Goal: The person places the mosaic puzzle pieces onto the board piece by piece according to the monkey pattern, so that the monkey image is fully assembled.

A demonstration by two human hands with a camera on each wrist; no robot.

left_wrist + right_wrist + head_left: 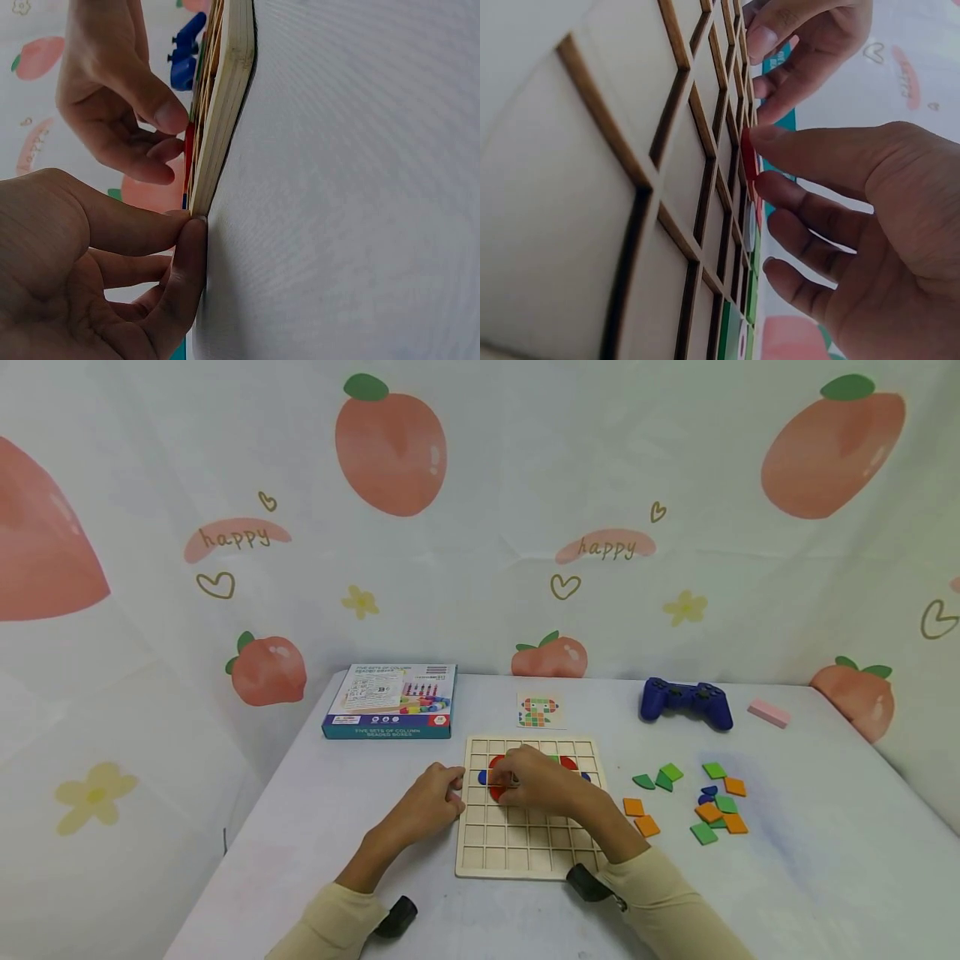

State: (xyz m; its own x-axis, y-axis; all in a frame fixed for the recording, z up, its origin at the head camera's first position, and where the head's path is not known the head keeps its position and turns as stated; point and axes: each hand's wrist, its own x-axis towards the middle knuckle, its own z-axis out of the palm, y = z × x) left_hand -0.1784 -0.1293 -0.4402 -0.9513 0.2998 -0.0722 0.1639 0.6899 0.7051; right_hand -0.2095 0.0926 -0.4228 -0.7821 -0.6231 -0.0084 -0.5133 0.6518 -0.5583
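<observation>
A square wooden grid board [506, 847] lies flat on the table. My left hand [426, 806] is at its left edge, thumb and index finger pinching the rim in the left wrist view. My right hand [546, 783] reaches over the upper part of the board. Its thumb and index finger pinch a red tile [748, 155] at the board's surface; the other fingers are loosely bent. A blue tile [483, 777] sits near the left edge, another red tile [568, 763] at the right. My right hand hides part of the tile pattern.
Loose orange tiles [647, 826] and green tiles [704, 833] lie right of the board. Behind it are a pattern card [540, 711], a boxed set [390, 702], a blue game controller [686, 700] and a pink block [769, 713]. A printed cloth hangs behind the table.
</observation>
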